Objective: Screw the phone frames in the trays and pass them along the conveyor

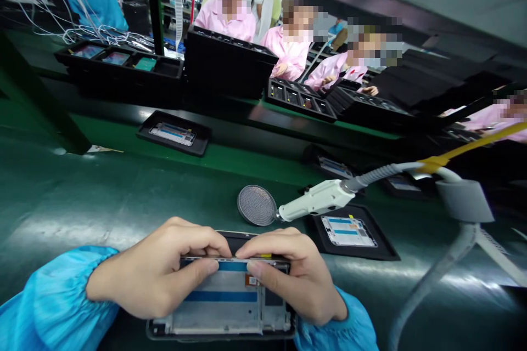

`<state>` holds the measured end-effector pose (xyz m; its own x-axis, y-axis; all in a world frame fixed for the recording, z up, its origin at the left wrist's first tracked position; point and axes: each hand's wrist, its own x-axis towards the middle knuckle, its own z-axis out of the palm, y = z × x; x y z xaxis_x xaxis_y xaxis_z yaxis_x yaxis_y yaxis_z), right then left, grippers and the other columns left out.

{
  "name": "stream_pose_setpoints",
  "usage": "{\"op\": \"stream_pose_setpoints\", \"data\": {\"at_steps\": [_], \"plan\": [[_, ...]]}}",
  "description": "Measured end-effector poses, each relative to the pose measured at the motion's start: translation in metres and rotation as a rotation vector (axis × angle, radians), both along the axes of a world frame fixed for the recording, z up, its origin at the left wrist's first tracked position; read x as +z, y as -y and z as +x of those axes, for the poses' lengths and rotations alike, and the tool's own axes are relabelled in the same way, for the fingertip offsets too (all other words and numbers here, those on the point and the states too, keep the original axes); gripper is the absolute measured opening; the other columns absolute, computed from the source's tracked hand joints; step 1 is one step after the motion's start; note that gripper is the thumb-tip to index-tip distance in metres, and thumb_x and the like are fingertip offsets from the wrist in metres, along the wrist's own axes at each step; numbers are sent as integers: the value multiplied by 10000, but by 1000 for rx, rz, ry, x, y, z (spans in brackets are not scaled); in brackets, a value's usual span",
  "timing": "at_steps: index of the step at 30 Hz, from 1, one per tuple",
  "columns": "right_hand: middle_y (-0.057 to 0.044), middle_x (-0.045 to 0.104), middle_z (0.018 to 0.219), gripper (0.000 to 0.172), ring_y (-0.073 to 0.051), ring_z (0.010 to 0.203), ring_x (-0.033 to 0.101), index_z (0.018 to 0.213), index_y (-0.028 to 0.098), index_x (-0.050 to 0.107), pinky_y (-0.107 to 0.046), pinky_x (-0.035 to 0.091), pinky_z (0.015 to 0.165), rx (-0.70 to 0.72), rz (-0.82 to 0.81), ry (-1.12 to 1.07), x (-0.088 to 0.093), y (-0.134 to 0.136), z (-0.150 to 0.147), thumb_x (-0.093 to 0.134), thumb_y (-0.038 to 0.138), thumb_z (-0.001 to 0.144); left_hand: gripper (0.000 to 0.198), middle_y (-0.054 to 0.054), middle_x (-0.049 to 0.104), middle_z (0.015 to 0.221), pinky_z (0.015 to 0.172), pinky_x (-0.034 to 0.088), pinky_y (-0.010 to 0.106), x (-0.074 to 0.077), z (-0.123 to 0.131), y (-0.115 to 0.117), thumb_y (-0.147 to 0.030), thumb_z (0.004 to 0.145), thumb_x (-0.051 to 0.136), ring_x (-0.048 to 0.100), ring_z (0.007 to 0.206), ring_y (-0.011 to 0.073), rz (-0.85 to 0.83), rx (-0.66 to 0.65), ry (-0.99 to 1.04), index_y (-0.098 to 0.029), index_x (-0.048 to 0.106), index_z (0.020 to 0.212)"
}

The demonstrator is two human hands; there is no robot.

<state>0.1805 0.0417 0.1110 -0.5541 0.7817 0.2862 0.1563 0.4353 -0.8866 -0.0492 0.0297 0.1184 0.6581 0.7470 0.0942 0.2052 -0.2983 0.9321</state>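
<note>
Left hand point(158, 269): curled, with the top edge of the phone frame gripped between thumb and fingers.
Right hand point(294, 277): curled, with the same edge pinched.
Phone frame point(224, 296): held at lower centre.
Just beyond: round mesh pad point(256, 205), white hose-fed tool point(315, 200).

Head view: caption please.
Left hand and right hand grip a smartphone frame on a green bench, beside a white corded tool.

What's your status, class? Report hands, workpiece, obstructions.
Left hand and right hand pinching top edge of phone frame. White hose-fed hand tool just beyond, not touching them.
</note>
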Motion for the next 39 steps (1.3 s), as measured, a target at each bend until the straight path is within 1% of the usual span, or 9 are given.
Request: {"op": "stream_pose_setpoints", "data": {"at_steps": [5, 8, 12, 17, 20, 25, 30, 33, 39], "plan": [[-40, 749, 700, 124, -117, 545, 652, 863, 161, 763, -205, 472, 493, 25, -25, -23, -2, 0, 0, 650, 164, 812, 156, -69, 503, 622, 520, 335, 173, 0, -1, 1, -116, 932, 477, 402, 525, 57, 4, -9, 2, -172, 623, 932], [-36, 749, 706, 124, -110, 558, 654, 864, 161, 763, -195, 475, 515, 28, -26, -20, -3, 0, 0, 650, 152, 814, 157, -57, 545, 650, 538, 355, 177, 0, 0, 0, -128, 930, 483, 440, 548, 64, 3, -8, -15, -175, 632, 944], [-11, 706, 626, 114, -84, 495, 580, 877, 156, 746, -186, 432, 489, -38, -15, -16, -4, 1, 1, 655, 180, 813, 153, -51, 558, 670, 538, 359, 168, 0, 0, -2, -134, 926, 492, 449, 559, 61, -3, 17, -23, -172, 639, 935], [-41, 728, 673, 133, -99, 535, 620, 834, 147, 757, -190, 445, 506, 34, -46, -7, -4, 0, 1, 628, 181, 835, 145, -72, 474, 604, 504, 323, 169, -3, 0, -2, -132, 927, 484, 377, 515, 55, -24, -2, -11, -168, 624, 915], [-39, 724, 663, 129, -92, 532, 614, 829, 145, 755, -180, 441, 512, 26, -49, -3, -2, -1, 0, 630, 177, 831, 142, -74, 460, 593, 489, 310, 171, -5, -1, -2, -141, 931, 485, 364, 504, 56, -39, -4, 0, -169, 624, 923], [-8, 687, 634, 100, -66, 530, 555, 803, 157, 728, -158, 414, 511, -60, -9, 5, -1, 1, -3, 631, 170, 817, 154, -45, 549, 658, 514, 349, 176, -5, -3, -6, -173, 947, 487, 434, 546, 71, -5, 7, -24, -174, 642, 951], [7, 643, 587, 82, -62, 500, 521, 753, 157, 692, -173, 388, 495, -88, 1, 56, -2, 4, -3, 643, 185, 814, 246, -3, 642, 903, 699, 413, 189, 0, -5, -10, -116, 951, 455, 556, 764, 97, 102, -120, -57, -204, 625, 1107], [3, 639, 580, 110, -67, 500, 510, 748, 161, 690, -185, 380, 495, -48, 22, 66, -2, 4, -2, 631, 206, 830, 256, 2, 603, 864, 677, 400, 199, 2, -6, -10, -98, 948, 434, 530, 735, 102, 109, -174, -66, -183, 620, 1102], [1, 644, 584, 112, -72, 506, 528, 759, 161, 693, -185, 400, 509, -35, 13, 47, -2, 3, -3, 621, 194, 838, 274, -1, 617, 888, 682, 395, 192, 1, -5, -11, -91, 951, 443, 540, 748, 99, 131, -145, -64, -199, 606, 1143]]}}
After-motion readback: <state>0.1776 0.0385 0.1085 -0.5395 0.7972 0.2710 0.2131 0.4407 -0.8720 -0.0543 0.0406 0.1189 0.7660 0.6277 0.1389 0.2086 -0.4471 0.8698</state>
